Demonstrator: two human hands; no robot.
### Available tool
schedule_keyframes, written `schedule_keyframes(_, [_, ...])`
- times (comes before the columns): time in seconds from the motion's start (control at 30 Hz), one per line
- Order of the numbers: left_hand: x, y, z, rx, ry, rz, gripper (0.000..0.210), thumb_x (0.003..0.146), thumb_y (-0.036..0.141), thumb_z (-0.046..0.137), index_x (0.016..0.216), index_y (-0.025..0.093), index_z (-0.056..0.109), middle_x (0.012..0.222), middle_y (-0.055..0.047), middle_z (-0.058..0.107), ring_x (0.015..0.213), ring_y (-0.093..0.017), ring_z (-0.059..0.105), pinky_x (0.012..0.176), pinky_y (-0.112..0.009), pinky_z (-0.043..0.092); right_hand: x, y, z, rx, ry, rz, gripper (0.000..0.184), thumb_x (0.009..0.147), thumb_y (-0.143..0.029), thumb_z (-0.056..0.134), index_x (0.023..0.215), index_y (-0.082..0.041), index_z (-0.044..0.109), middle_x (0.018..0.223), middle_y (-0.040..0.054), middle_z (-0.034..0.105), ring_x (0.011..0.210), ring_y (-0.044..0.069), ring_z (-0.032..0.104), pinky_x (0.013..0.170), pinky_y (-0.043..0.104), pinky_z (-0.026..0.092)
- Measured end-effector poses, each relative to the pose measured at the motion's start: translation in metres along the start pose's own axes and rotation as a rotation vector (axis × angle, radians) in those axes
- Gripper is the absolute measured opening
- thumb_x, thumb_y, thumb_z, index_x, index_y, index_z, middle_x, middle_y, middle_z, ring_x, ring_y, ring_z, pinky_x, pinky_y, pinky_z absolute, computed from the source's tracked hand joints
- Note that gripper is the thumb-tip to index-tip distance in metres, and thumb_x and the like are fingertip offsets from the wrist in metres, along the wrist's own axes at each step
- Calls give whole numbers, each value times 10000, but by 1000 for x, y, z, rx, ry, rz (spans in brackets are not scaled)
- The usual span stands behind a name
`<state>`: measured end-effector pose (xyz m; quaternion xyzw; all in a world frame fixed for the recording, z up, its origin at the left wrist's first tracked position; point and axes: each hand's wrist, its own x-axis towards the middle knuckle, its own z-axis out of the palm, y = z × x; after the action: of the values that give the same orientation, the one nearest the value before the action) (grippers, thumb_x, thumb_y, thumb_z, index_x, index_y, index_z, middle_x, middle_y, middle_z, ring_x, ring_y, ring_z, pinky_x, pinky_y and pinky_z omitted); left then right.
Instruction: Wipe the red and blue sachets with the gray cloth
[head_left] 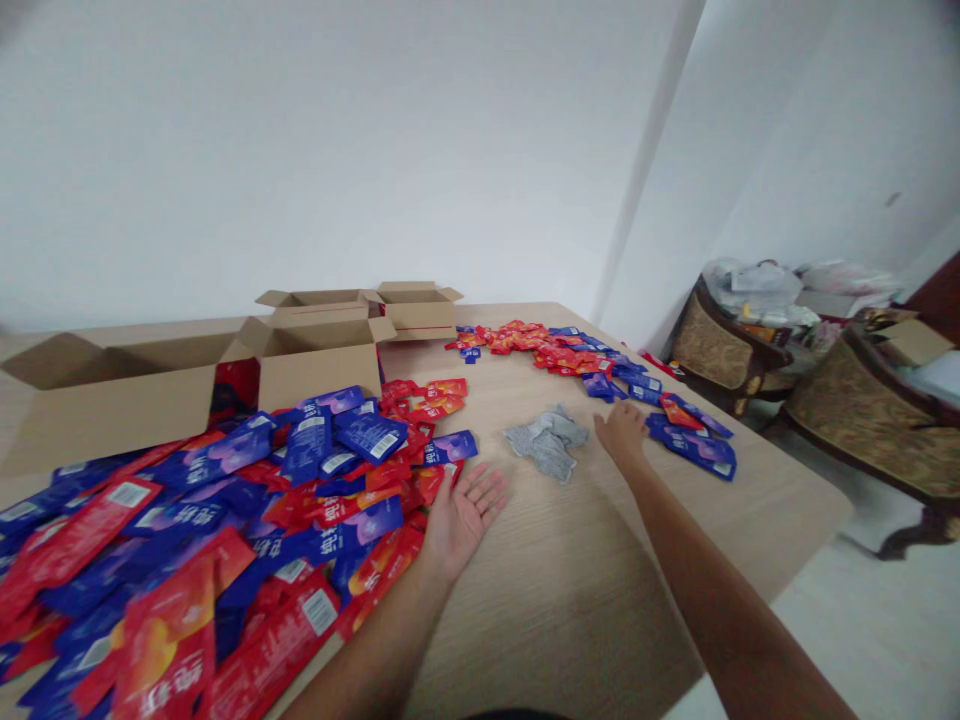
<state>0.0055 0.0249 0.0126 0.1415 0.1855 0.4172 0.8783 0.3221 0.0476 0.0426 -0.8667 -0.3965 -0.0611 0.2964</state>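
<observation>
A large heap of red and blue snack packets (pixel 300 530) covers the left part of the table. Beside its right edge lies my left hand (pixel 461 515), palm turned up, fingers spread and nothing in them. My right hand (pixel 624 435) reaches over the tabletop at the right, next to some blue packets (pixel 694 447). Its fingers are bent and partly blurred, and I cannot make out anything held in them. Between my hands lies a crumpled grey cloth (pixel 549 442), touched by neither. Farther back, a curved row of red and blue packets (pixel 559 350) stretches along the table.
Several open cardboard boxes (pixel 319 365) stand at the back left, against the heap. The wooden table (pixel 570 590) ends at a rounded right corner. Beyond it are two patterned armchairs (pixel 720 340), with plastic bags (pixel 765 285) piled behind. A white wall (pixel 315 140) runs behind the table.
</observation>
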Motion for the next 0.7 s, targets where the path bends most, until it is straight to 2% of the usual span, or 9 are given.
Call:
schedule_keyframes(0.1, [3, 0, -2, 11, 15, -3, 474, 896, 458, 429, 1186, 90, 505, 1169, -188, 612, 1101, -282, 580, 1006, -444, 385, 14, 61, 1, -233, 54, 196, 655, 847, -353, 442, 1367, 24, 315, 1416, 332, 259, 1352, 413, 162, 1011, 627, 168])
schedule_keyframes(0.17, [4, 0, -2, 17, 20, -8, 470, 894, 457, 434, 1181, 92, 509, 1159, -185, 617, 1085, -279, 590, 1000, -441, 392, 14, 75, 8, -295, 9, 264, 662, 873, -403, 373, 1376, 21, 307, 1423, 344, 236, 1348, 435, 143, 979, 684, 123])
schedule_keyframes(0.23, [4, 0, -2, 23, 27, -9, 464, 894, 456, 433, 1173, 94, 516, 1144, -182, 624, 1068, -275, 599, 990, -440, 401, 7, 69, 21, -332, -45, 222, 665, 889, -451, 325, 1365, 12, 340, 1412, 350, 252, 1333, 456, 162, 949, 715, 111])
schedule_keyframes(0.3, [3, 1, -1, 29, 34, -6, 458, 897, 452, 429, 1167, 95, 522, 1131, -180, 630, 1048, -268, 609, 980, -438, 410, -3, 50, 33, -356, -97, 111, 668, 893, -481, 319, 1349, 4, 373, 1397, 351, 277, 1321, 463, 187, 943, 711, 135])
schedule_keyframes(0.43, [1, 1, 1, 30, 50, -2, 436, 899, 439, 430, 1141, 94, 540, 1105, -174, 640, 1009, -254, 626, 963, -426, 425, -12, 19, 39, -327, -202, -112, 542, 910, -400, 334, 1352, -95, 406, 1375, 265, 375, 1305, 375, 297, 989, 581, 249])
schedule_keyframes(0.5, [0, 1, 2, 30, 53, -3, 432, 898, 437, 431, 1133, 93, 546, 1090, -172, 645, 989, -250, 633, 955, -424, 430, -7, 21, 33, -327, -156, -112, 520, 919, -379, 307, 1362, -122, 392, 1401, 236, 358, 1319, 343, 289, 1004, 540, 262])
schedule_keyframes(0.57, [0, 1, 2, 31, 53, -3, 432, 897, 437, 430, 1128, 93, 551, 1074, -169, 650, 976, -250, 636, 947, -424, 436, -2, 31, 25, -363, -104, -28, 551, 923, -405, 285, 1371, -96, 370, 1428, 248, 311, 1344, 355, 235, 1009, 552, 245])
schedule_keyframes(0.63, [0, 0, 2, 31, 49, -2, 429, 898, 439, 427, 1119, 95, 558, 1063, -165, 654, 971, -248, 637, 940, -420, 441, 0, 39, 22, -400, -124, 3, 579, 920, -430, 286, 1371, -74, 364, 1433, 258, 302, 1349, 372, 216, 1002, 564, 244])
schedule_keyframes(0.7, [1, 0, 2, 31, 43, 0, 424, 899, 441, 424, 1107, 100, 566, 1060, -161, 655, 968, -245, 638, 936, -417, 443, -5, 39, 21, -430, -168, -77, 583, 915, -433, 313, 1370, -72, 366, 1416, 259, 334, 1333, 367, 258, 993, 541, 266])
